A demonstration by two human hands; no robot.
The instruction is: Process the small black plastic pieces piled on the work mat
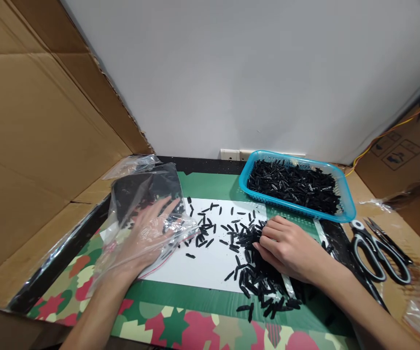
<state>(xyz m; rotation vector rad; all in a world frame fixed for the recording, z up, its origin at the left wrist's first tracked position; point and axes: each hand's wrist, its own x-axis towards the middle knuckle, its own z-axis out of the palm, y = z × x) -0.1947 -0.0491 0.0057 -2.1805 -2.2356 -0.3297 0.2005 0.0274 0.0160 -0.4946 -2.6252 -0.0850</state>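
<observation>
My left hand (148, 231) is inside a clear zip bag (140, 187) with a pink seal line, its fingers stretched and spread. Some small black pieces (205, 232) are scattered over a white sheet (206, 270), and several show through the bag around the fingers. My right hand (281, 243) rests on the right end of the sheet with its fingers curled together over a denser pile of the same short, stick-like black pieces (259, 282). Black pieces show at its fingertips; the palm side is hidden.
A blue plastic basket (244, 182) full of black pieces stands at the back right. Grey-handled scissors (377, 257) and a pointed metal tool (388, 238) lie on cardboard at the right. Cardboard walls (42, 121) flank the work surface, and a grey wall (232, 78) rises behind.
</observation>
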